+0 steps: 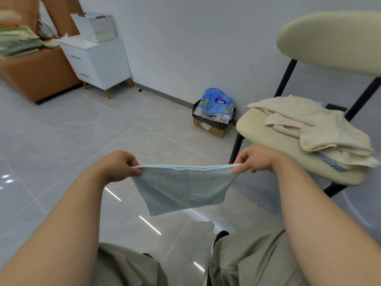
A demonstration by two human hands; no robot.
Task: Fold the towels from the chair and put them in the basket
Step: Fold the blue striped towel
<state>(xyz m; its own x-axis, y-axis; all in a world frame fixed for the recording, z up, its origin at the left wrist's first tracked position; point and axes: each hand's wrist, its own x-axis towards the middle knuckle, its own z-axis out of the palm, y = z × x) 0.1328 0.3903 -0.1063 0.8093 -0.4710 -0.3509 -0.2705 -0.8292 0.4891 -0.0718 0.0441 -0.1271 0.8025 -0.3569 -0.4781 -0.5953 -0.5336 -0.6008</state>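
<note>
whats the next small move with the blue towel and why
Probably bring the left hand across to meet the right hand, folding the blue towel in half. Each hand pinches a top corner, and the towel hangs flat and stretched between them in the air, so it looks ready for a fold.

**Things Around the Room**

Far ahead of the grip and to its left stands a white cabinet (97, 60) with two drawers and gold legs. Left of it is a brown sofa (39, 81) with a messy pile of green and pale stuff (16, 38) on top. Ahead of the grip and a bit to the right, a cardboard box (214, 129) sits by the grey wall (185, 38). It has a black bag (194, 110) inside, and a blue plastic pack (216, 102) sticks out of the top. Below the grip lies a shiny grey tile floor (61, 131). Nearer than the grip are tan trousers (247, 263) and a black shoe (221, 234).
</note>
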